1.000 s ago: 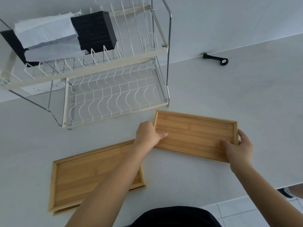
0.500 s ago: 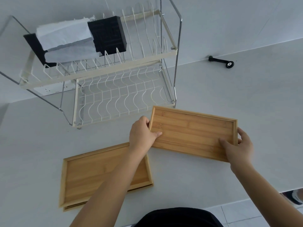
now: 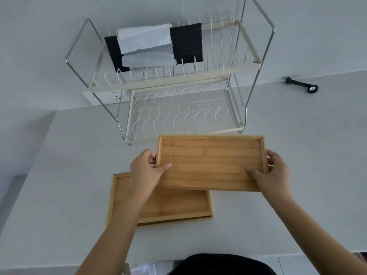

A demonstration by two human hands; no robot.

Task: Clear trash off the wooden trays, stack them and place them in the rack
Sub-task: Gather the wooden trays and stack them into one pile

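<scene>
I am mid-stack: no trash shows on either wooden piece, so the clearing looks done and stacking is the step in hand. Far left of centre stands the rack (image 3: 178, 108), its lower tier bare and black and pale cloths (image 3: 151, 46) hung on the upper one. Near it on the tabletop (image 3: 59, 185) lies the lower tray (image 3: 174, 209), flat, with what may be another edge under its near side; I cannot tell for sure. My left hand (image 3: 146, 171) has its fingers (image 3: 163, 167) clamped on the left end of the upper tray (image 3: 210, 163), thumb on top, and my right hand (image 3: 272, 171) grips the right end the same way. That tray is off the tabletop, overlapping the lower one's far right corner. Compared with half a second ago, it has been lifted and carried left over the lower tray. Next I judge it needs shifting left and nearer, squared up, then lowered to nest. Far right lies a small black tool (image 3: 302, 85), well apart.
</scene>
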